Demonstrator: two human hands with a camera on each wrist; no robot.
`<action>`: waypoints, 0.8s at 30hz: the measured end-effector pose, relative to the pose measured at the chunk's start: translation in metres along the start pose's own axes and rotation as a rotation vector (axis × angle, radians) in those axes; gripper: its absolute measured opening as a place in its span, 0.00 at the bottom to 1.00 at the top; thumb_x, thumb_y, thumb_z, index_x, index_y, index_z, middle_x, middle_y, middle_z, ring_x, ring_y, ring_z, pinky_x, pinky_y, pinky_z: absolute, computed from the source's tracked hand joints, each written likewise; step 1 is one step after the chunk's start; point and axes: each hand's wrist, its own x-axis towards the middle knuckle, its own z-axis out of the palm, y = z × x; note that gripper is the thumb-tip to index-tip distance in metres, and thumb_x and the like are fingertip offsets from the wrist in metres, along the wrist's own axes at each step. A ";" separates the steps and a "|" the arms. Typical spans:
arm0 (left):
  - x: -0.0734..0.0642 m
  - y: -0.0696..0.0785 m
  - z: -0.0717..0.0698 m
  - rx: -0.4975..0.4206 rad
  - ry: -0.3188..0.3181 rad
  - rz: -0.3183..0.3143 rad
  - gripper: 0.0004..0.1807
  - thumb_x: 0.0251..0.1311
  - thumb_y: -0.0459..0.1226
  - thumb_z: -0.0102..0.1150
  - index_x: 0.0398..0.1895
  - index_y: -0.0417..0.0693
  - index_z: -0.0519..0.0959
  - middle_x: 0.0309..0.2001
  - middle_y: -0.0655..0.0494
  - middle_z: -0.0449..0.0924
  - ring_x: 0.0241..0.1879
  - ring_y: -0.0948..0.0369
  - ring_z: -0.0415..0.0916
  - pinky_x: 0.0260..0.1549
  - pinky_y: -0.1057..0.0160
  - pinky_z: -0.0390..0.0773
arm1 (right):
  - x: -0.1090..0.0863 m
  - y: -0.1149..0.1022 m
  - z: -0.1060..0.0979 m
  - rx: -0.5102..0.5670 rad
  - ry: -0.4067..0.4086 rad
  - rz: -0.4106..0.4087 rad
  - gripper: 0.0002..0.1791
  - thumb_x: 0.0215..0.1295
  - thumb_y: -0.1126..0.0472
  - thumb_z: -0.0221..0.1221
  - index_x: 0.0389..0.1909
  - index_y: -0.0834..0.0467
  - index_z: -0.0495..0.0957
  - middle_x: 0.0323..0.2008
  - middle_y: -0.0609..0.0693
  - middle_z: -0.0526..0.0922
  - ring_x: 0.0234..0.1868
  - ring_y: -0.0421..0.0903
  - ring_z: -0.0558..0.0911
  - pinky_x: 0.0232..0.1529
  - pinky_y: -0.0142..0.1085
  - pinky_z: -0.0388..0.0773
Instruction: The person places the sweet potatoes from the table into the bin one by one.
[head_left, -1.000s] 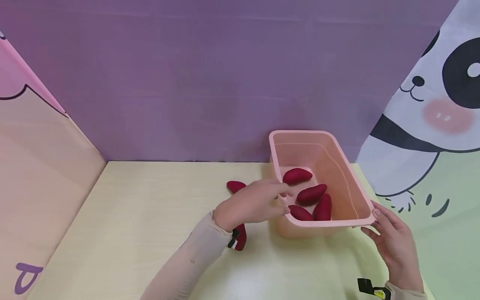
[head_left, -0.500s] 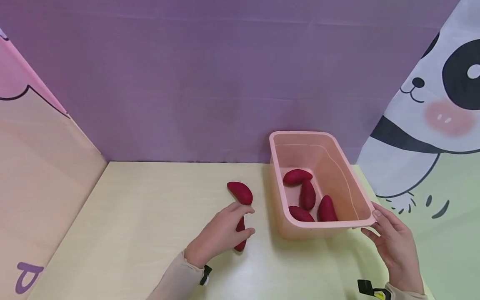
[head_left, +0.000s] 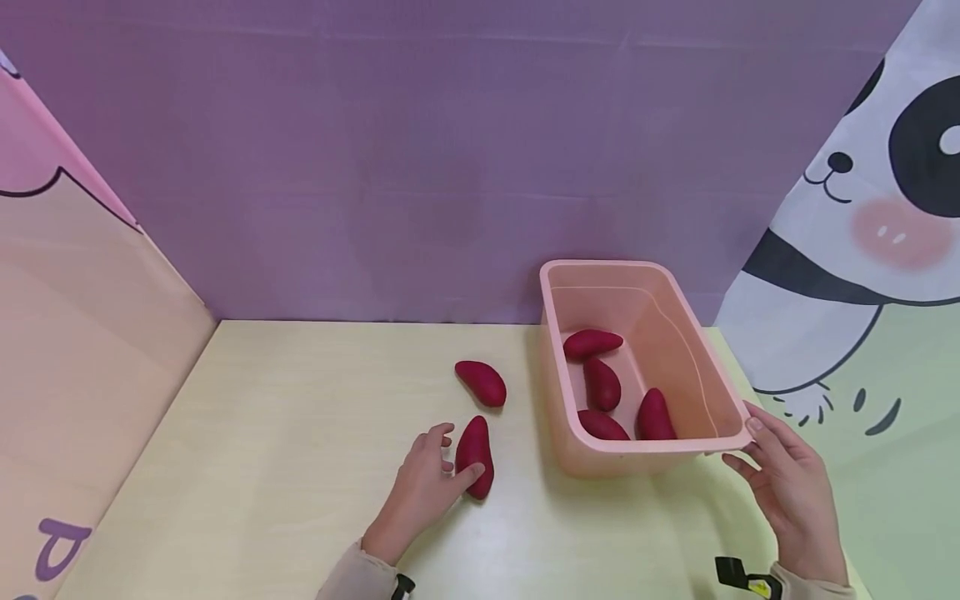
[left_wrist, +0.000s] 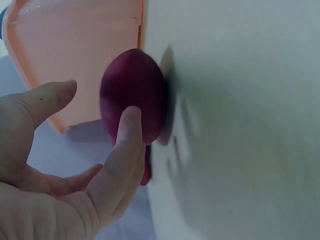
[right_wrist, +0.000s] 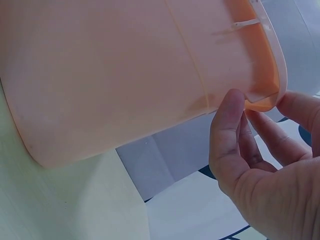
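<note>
On the table lies a dark red sweet potato, with my left hand at its left side. The thumb overlaps its lower end in the head view. In the left wrist view, the thumb and fingers are spread apart around the near end of the sweet potato. A second sweet potato lies just behind it. My right hand grips the near right corner of the pink plastic bin by its rim, thumb on top. Several sweet potatoes lie on the bin's floor.
The bin stands at the right side of the pale table, close to a purple backdrop. A panda-printed sheet hangs at the right, and a beige and pink one at the left.
My left hand has moved from the bin's left rim back to the sweet potato on the table. One sweet potato inside the bin has turned and shifted left. My right hand has stayed put.
</note>
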 end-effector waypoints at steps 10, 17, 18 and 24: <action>0.003 -0.020 0.012 -0.161 -0.033 -0.079 0.46 0.56 0.48 0.72 0.69 0.30 0.62 0.53 0.39 0.74 0.40 0.54 0.83 0.44 0.52 0.81 | 0.001 0.001 0.000 -0.005 0.015 0.001 0.17 0.76 0.69 0.51 0.59 0.58 0.82 0.49 0.47 0.86 0.40 0.45 0.87 0.36 0.38 0.85; 0.003 -0.017 0.020 -0.113 -0.003 -0.050 0.47 0.54 0.49 0.73 0.68 0.28 0.63 0.49 0.43 0.75 0.36 0.57 0.79 0.39 0.56 0.79 | 0.000 0.002 0.000 -0.022 0.029 0.003 0.17 0.75 0.69 0.53 0.59 0.58 0.81 0.49 0.47 0.85 0.39 0.45 0.87 0.35 0.38 0.85; 0.003 -0.016 0.021 -0.100 0.002 -0.052 0.47 0.54 0.49 0.73 0.68 0.28 0.63 0.49 0.43 0.75 0.36 0.57 0.78 0.38 0.56 0.79 | 0.000 0.002 -0.001 -0.024 0.033 0.004 0.17 0.75 0.68 0.53 0.59 0.58 0.81 0.49 0.46 0.85 0.39 0.45 0.87 0.35 0.38 0.85; 0.007 -0.011 0.028 -0.017 0.040 -0.066 0.47 0.52 0.49 0.73 0.67 0.29 0.64 0.49 0.43 0.75 0.39 0.54 0.75 0.39 0.53 0.78 | 0.001 0.002 -0.001 -0.017 0.030 0.003 0.17 0.75 0.68 0.53 0.59 0.58 0.81 0.49 0.46 0.86 0.40 0.45 0.87 0.36 0.38 0.85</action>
